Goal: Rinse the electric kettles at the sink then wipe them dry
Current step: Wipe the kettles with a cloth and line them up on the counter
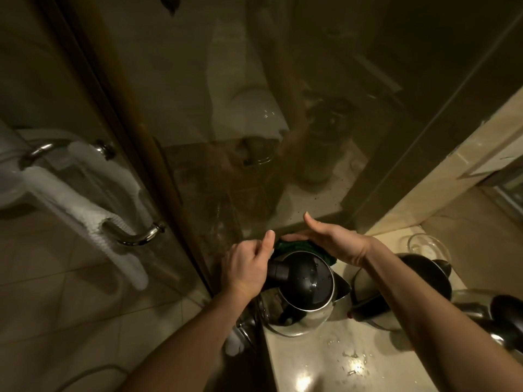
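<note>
The drying step seems to be in hand. The steel kettle [300,321] is standing on the counter [325,363], just below and between the two grips, and its black lid [308,278] is showing beads of water. The left grip [246,267] is curling around the kettle's black handle [278,271] with the thumb lifted free, apparently steadying the body. The right grip [336,241] is lying wide and flat with straight fingers, pressing a green cloth [288,247] against the far side of the kettle, just beyond the left grip's thumb. A second kettle [410,281] is sitting under the right forearm, and a third kettle [498,309] is sitting further out to the right of that grip.

The next move probably calls for drawing the cloth toward the person over the wet lid and around the steel wall. The left grip should be holding the handle firmly meanwhile, since wet polished steel is likely to slide. The kettle may also need turning to reach its near side.
</note>
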